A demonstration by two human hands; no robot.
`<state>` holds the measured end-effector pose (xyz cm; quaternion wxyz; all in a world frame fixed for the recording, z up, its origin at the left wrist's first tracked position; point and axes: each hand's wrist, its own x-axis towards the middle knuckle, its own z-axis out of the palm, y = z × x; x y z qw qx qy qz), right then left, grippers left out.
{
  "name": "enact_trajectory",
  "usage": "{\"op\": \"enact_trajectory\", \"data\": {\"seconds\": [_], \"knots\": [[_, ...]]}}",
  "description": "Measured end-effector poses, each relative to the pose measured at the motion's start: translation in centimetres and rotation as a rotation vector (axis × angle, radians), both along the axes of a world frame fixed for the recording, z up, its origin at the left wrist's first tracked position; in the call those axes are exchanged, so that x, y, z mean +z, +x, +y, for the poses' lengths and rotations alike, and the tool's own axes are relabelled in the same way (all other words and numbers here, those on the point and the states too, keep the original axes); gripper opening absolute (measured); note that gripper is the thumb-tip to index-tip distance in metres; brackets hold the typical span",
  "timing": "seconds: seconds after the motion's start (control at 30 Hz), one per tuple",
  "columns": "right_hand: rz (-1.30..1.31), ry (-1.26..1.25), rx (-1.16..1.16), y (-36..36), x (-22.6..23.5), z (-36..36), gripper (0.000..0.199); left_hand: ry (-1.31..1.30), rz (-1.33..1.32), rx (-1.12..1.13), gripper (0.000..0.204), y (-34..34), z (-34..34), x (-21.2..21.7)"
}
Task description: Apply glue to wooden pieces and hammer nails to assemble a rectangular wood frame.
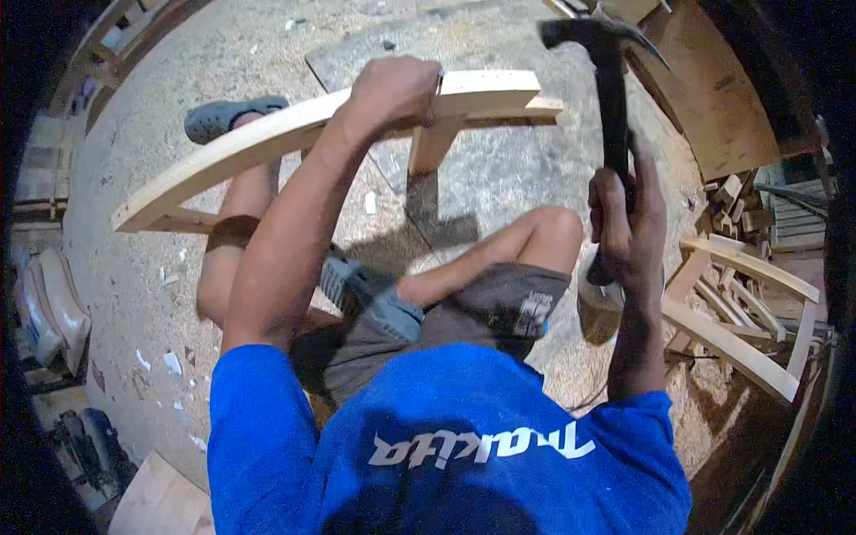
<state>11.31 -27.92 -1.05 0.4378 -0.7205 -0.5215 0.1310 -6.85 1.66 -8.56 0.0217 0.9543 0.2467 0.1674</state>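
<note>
My left hand (392,89) is closed around a nail standing on the top edge of a curved pale wooden frame (267,134), which rests across my lap. A short crosspiece (432,143) hangs from the frame just right of that hand. My right hand (624,232) grips the black handle of a claw hammer (602,53), raised upright with its head to the right of and slightly above the frame's right end. I sit on a sawdust-covered floor, bare legs bent, a grey sandal (223,114) on my left foot.
A grey power tool (370,299) lies by my left thigh. More curved wooden frame pieces (740,303) are stacked at the right, with small offcuts (736,201) behind them and a plywood sheet (704,80) at the upper right. Wood scraps litter the floor.
</note>
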Motion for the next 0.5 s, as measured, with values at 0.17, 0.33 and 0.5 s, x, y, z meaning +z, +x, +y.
{"op": "enact_trajectory", "data": {"seconds": [0.17,0.33,0.5], "knots": [[0.073,-0.072,-0.151,-0.4,-2.8,-2.8,0.044,0.025,0.101,0.147,0.014,-2.5,0.6,-0.7],[-0.089,-0.09,-0.037,2.0,-4.4,-3.5,0.045,0.152,0.034,0.115,0.015,-3.1,0.8,-1.4],[-0.226,0.109,0.002,1.3,5.4,-0.7,0.046,0.123,-0.039,0.042,0.053,-3.2,0.4,-1.6]]}}
